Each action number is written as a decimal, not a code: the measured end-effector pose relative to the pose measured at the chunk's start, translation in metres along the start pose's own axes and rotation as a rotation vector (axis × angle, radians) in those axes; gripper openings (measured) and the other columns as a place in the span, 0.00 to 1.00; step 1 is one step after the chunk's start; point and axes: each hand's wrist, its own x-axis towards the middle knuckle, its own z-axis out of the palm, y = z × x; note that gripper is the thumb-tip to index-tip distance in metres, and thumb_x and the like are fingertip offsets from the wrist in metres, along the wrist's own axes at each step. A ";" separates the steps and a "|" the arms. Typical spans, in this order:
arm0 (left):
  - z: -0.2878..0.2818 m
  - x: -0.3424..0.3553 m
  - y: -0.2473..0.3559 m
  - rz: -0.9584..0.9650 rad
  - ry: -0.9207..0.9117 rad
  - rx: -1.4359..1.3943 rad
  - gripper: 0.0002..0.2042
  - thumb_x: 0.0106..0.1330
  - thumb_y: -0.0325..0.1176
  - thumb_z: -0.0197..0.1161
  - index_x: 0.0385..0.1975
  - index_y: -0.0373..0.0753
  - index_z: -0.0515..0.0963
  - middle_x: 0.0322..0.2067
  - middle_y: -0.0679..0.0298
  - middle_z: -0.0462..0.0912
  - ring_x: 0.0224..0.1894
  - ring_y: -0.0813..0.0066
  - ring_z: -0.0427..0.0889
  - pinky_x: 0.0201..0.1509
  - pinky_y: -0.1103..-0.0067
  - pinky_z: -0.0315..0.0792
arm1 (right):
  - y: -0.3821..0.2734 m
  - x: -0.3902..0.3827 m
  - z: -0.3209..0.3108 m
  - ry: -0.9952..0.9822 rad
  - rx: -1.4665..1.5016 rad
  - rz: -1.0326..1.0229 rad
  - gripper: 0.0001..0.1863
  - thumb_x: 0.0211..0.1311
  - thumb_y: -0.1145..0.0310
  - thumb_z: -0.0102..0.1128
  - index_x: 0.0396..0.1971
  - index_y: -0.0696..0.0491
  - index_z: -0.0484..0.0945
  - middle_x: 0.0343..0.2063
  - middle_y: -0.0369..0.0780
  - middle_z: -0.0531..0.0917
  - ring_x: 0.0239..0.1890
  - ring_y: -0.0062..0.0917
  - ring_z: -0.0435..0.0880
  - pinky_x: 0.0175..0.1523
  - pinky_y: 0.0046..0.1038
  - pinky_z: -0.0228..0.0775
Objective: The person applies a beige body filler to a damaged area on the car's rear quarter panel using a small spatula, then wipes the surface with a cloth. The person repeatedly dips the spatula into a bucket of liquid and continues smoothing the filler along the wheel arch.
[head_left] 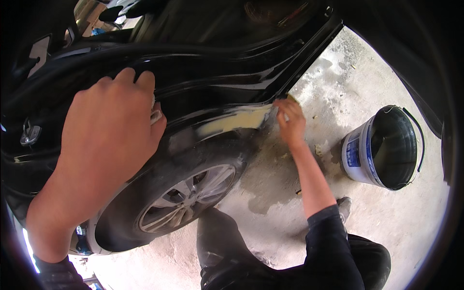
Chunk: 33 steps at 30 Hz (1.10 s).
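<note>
My left hand (113, 121) is raised in front of the black car's side, fingers curled in. A bit of something whitish (155, 115) shows between its thumb and fingers; its kind is unclear. On the black body panel (193, 116) above the rear wheel (188, 197) lies a smooth pale yellow patch of filler (234, 121). My right hand (292, 124) is at the patch's right end, by the panel edge, with fingers bent together. A small yellowish edge (292, 98) shows behind its fingertips; what the fingers hold is mostly hidden.
To the right, a white and blue bucket (355, 151) with dark inside and a black handle stands on the stained concrete floor (270, 188). An open dark door (411, 53) borders the upper right. My bent legs (217, 237) are below, close to the wheel.
</note>
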 end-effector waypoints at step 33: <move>-0.005 0.002 0.004 -0.034 -0.036 -0.033 0.11 0.66 0.33 0.74 0.40 0.34 0.81 0.36 0.53 0.84 0.40 0.51 0.89 0.40 0.60 0.84 | -0.013 -0.015 0.014 0.055 0.047 0.053 0.11 0.64 0.80 0.64 0.43 0.55 0.90 0.47 0.43 0.92 0.55 0.44 0.88 0.61 0.42 0.81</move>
